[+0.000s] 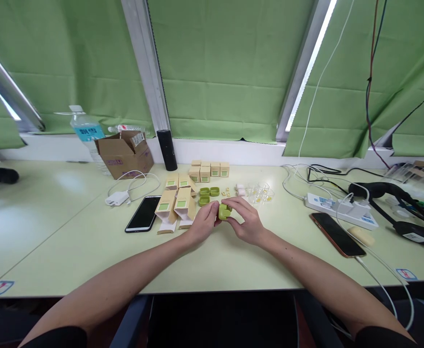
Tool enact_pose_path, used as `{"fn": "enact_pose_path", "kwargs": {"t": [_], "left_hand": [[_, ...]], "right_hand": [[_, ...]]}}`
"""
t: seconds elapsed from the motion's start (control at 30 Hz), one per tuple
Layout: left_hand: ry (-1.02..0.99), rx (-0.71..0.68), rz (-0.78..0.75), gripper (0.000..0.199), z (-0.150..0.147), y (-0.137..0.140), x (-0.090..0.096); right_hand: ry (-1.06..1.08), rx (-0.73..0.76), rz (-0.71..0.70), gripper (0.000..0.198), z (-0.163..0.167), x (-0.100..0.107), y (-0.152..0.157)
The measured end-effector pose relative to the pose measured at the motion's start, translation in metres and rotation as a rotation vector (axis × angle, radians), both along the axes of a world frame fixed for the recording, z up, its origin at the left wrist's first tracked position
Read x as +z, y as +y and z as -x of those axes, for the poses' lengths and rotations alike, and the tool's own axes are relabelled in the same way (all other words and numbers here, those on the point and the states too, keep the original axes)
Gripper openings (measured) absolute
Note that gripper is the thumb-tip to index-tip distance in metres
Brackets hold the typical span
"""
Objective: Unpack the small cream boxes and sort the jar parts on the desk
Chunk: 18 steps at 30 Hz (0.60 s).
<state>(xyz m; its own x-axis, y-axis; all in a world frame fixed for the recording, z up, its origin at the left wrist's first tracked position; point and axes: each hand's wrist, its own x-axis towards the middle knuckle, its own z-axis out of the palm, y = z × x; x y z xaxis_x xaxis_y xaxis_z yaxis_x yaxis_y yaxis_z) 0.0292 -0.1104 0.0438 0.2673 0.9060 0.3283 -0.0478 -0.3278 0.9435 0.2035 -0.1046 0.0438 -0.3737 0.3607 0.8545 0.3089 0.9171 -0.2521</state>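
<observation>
Just above the table, my left hand (204, 223) and my right hand (247, 224) both grip a small green case (224, 211) with rounded corners. My left fingers close on its left side. The right thumb and fingers pinch it from the right, and a small gap shows near its top. Beyond the hands lie several matching green case parts (215, 191), a few tiny gold-coloured pieces (228, 192), small pale pink blocks (240, 190) and clear plastic pieces (261, 193). Opened kraft boxes (185, 202) with green labels lie left of my hands.
Small closed boxes (205, 172) stand in rows at the back. Leftward are a phone (143, 214), a white charger (118, 198), a cardboard box (125, 155) and a black cylinder (166, 150). Rightward are a cabled power strip (342, 210), another phone (337, 234) and a black headset (411, 227).
</observation>
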Motion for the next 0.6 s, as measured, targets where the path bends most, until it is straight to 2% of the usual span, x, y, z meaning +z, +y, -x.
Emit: {"fn": "enact_pose_path", "kwargs": {"t": [0.1, 0.2, 0.4, 0.6], "left_hand": [[-0.034, 0.054, 0.047, 0.059, -0.003, -0.003, 0.001], [-0.026, 0.074, 0.031, 0.059, -0.004, -0.006, 0.004], [0.014, 0.027, -0.030, 0.060, -0.004, -0.005, 0.003], [0.005, -0.039, 0.018, 0.057, -0.002, 0.000, -0.005]], "right_hand": [[-0.005, -0.035, -0.027, 0.054, 0.002, -0.002, -0.001], [0.010, -0.057, -0.052, 0.056, 0.002, -0.003, -0.001], [-0.016, -0.080, -0.067, 0.055, 0.000, -0.002, 0.001], [-0.033, -0.024, -0.068, 0.059, -0.001, -0.001, 0.004]]}}
